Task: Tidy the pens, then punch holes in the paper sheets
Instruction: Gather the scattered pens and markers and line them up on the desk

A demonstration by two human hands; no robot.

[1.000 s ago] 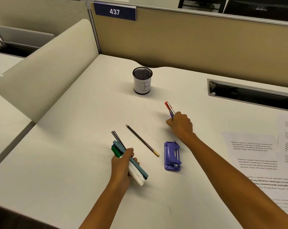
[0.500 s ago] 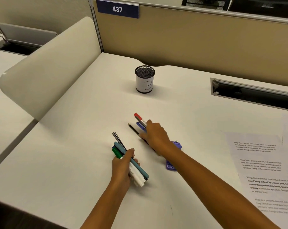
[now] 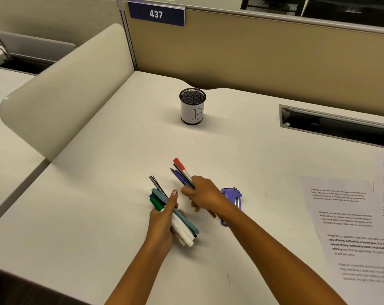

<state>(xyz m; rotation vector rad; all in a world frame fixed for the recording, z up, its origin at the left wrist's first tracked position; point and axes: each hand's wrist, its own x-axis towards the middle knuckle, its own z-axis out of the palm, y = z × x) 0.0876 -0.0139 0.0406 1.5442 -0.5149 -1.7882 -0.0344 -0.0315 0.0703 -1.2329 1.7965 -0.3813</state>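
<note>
While the left hand clutches 1 bundle of pens, the right hand grips another. Both sets of fingers curl tight beside the purple hole punch.

Our left hand gripping a bundle of green, teal and black pens, our right hand clutching red-capped and purple pens, purple plastic hole punch partly hidden behind it, black mesh pen cup labelled B farther off, printed white paper sheets at right

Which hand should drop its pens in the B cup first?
Probably the right hand. Its pens already point toward the mesh cup and sit nearer it; the left hand holds its bundle lower down the desk.
</note>
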